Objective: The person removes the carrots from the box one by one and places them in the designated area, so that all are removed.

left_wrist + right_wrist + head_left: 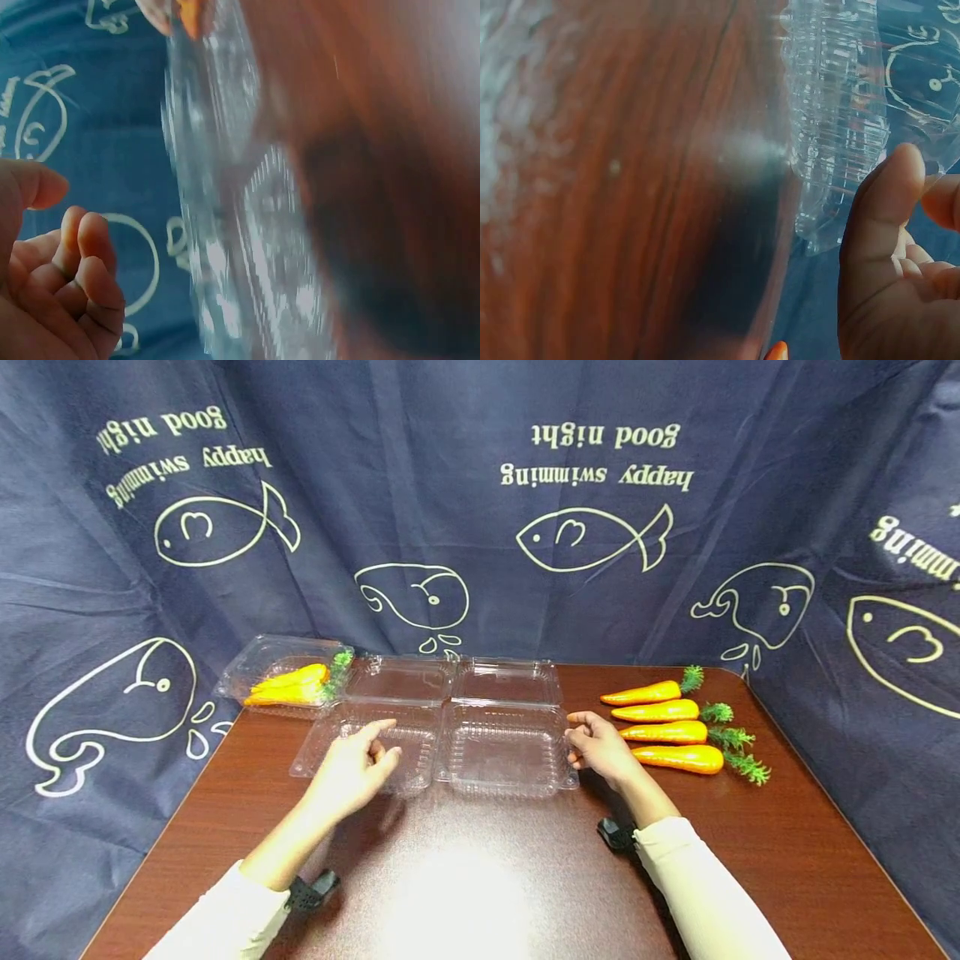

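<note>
In the head view, two clear plastic clamshell boxes lie opened out side by side, lids toward the curtain. My right hand (600, 747) is at the right edge of the right box (506, 789), thumb and forefinger pinching its rim. The right wrist view shows the plastic's corner between thumb (889, 195) and forefinger. Over the left box (420, 768) hovers my left hand (352, 768), thumb and forefinger apart, holding nothing. In the left wrist view its fingers (97, 240) are loosely bent, away from the blurred plastic.
A third clear box (258, 647) with orange carrots (288, 685) inside stands at the back left. Several carrots with green tops (678, 758) lie in a row right of my right hand. A dark blue curtain (480, 610) hangs behind the brown table (750, 860).
</note>
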{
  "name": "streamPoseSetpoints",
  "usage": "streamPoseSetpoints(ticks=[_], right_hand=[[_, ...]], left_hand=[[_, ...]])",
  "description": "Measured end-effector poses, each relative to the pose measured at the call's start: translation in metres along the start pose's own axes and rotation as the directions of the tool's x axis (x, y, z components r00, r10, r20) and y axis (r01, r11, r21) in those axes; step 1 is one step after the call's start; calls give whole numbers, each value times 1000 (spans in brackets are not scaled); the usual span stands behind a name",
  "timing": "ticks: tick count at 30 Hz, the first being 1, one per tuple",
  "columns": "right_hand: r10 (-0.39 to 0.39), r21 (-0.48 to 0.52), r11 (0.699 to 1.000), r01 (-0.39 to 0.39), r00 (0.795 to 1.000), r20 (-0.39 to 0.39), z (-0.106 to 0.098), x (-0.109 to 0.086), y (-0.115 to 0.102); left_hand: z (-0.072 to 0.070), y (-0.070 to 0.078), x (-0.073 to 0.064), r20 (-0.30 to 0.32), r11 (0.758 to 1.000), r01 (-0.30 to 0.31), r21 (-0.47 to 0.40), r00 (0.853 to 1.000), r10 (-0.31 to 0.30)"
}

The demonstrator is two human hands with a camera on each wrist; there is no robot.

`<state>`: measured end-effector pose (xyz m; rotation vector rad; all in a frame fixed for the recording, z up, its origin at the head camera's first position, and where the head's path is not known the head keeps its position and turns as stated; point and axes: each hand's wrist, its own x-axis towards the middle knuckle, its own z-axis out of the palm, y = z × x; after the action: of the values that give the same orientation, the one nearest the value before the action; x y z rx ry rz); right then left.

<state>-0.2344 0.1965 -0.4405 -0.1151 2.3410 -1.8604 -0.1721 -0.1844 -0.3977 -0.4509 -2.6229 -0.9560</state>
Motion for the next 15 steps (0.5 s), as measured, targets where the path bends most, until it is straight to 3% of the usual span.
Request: streamPoseSetpoints(ticks=[5,11,15], right_hand=[[2,-52,999,-3,1000,-21,-2,1,2],[-16,-82,997,15,1000,-13,-1,2,2],[-21,-74,997,19,999,-27,-1,3,3]], left_hand=[[-28,-32,24,-39,998,41,45,998,-39],[-56,-73,49,-131,988,-21,155,991,42],[-65,-102,60,-168,971,7,238,985,34]])
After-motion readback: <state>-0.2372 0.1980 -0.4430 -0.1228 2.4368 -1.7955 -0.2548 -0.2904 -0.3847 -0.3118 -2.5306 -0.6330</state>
